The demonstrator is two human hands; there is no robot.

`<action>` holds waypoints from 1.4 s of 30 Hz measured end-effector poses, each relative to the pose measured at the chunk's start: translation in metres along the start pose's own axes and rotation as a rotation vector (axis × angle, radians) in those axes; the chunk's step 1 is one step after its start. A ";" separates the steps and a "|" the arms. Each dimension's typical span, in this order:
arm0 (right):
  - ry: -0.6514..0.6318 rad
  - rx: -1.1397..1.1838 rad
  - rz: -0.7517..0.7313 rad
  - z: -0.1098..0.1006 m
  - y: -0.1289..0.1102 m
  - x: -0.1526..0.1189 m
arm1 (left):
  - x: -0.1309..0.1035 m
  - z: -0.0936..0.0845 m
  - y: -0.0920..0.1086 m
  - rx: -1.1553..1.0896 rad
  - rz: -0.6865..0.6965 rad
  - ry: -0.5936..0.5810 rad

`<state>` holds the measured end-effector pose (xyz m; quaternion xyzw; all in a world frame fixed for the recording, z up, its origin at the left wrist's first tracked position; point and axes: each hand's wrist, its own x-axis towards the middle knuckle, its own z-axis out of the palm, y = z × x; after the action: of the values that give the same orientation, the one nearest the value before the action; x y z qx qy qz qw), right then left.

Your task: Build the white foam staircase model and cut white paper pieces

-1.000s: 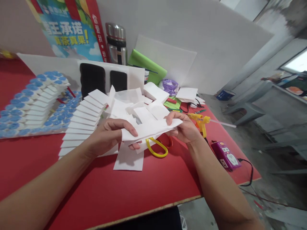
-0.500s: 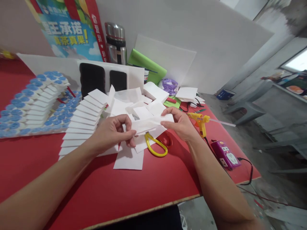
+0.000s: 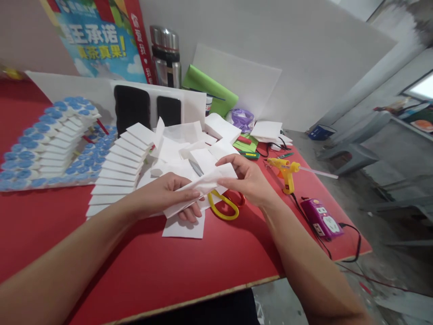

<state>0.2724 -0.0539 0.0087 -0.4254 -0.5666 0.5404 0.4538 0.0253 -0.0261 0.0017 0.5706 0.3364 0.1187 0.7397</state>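
A folded strip of white paper [image 3: 206, 181] is held slantwise between both hands above the red table. My left hand [image 3: 177, 196] grips its lower left end, thumb on top and fingers underneath. At the upper right end, my right hand [image 3: 241, 176] pinches the strip between thumb and fingers. Scissors with yellow and red handles [image 3: 223, 213] lie just beneath, their blades partly covered by paper. Loose white sheets [image 3: 186, 230] are spread behind and under the hands. A fanned row of folded white pieces [image 3: 117, 180] stands left of them.
A blue-and-white paper model [image 3: 30, 149] stands at the left. Two black phones [image 3: 133, 108] and a steel flask [image 3: 165, 54] are at the back. On the right are a yellow glue gun [image 3: 287, 174] and a purple power socket [image 3: 321, 219] with cords.
The strip has tilted, its left end now lower. My left hand has shifted down and right and closed on it; my right hand has moved slightly left. The view has shifted slightly.
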 end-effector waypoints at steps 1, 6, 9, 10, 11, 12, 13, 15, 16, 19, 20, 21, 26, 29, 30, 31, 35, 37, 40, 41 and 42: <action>0.017 0.033 0.004 -0.001 0.002 0.002 | 0.000 -0.001 -0.001 0.007 -0.002 -0.016; 0.159 0.069 0.004 -0.007 0.007 0.009 | -0.001 -0.002 -0.001 0.006 0.002 -0.060; 0.224 -0.077 -0.043 -0.010 -0.001 0.004 | -0.001 -0.005 0.000 -0.032 0.054 0.022; 0.217 -0.174 -0.039 -0.012 -0.006 0.001 | -0.001 -0.007 0.000 -0.051 0.077 0.057; 0.183 -0.302 -0.019 -0.013 -0.011 -0.003 | 0.000 -0.009 0.000 -0.075 0.104 0.092; 0.128 -0.464 0.014 -0.014 -0.017 -0.007 | 0.001 -0.011 0.000 -0.101 0.133 0.129; 0.055 -0.650 0.055 -0.014 -0.022 -0.012 | 0.002 -0.012 -0.001 -0.126 0.160 0.168; -0.096 -1.032 0.127 -0.011 -0.030 -0.018 | 0.003 -0.015 -0.002 -0.159 0.200 0.235; -0.159 -1.189 0.157 -0.007 -0.032 -0.020 | 0.004 -0.015 -0.002 -0.168 0.213 0.253; -0.252 -1.452 0.240 0.009 -0.031 -0.022 | 0.005 -0.014 -0.002 -0.177 0.232 0.263; -0.257 -1.493 0.268 0.015 -0.029 -0.021 | 0.005 -0.014 -0.002 -0.175 0.234 0.266; -0.250 -1.522 0.293 0.020 -0.027 -0.020 | 0.005 -0.013 -0.002 -0.172 0.232 0.274; -0.186 -1.537 0.413 0.035 -0.018 -0.015 | 0.006 -0.013 -0.003 -0.203 0.238 0.326; -0.170 -1.499 0.461 0.030 -0.018 -0.013 | 0.005 -0.013 -0.003 -0.230 0.239 0.336; -0.173 -1.479 0.466 0.025 -0.019 -0.012 | 0.005 -0.013 -0.003 -0.235 0.235 0.337; -0.176 -1.452 0.464 0.018 -0.020 -0.011 | 0.005 -0.013 -0.003 -0.242 0.233 0.343; -0.237 -1.135 0.458 -0.018 -0.026 -0.013 | 0.004 -0.014 -0.004 -0.299 0.223 0.394; -0.294 -0.785 0.474 -0.036 -0.028 -0.015 | 0.004 -0.014 -0.005 -0.339 0.199 0.399; -0.315 -0.404 0.443 -0.052 -0.029 -0.016 | 0.004 -0.013 -0.004 -0.408 0.207 0.408; -0.300 -0.371 0.423 -0.054 -0.029 -0.016 | 0.004 -0.013 -0.004 -0.426 0.224 0.407; -0.287 -0.376 0.400 -0.056 -0.029 -0.016 | 0.004 -0.012 -0.003 -0.441 0.244 0.404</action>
<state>0.3306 -0.0583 0.0366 -0.5244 -0.6198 0.5594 0.1672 0.0195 -0.0158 -0.0041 0.3974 0.3716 0.3874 0.7442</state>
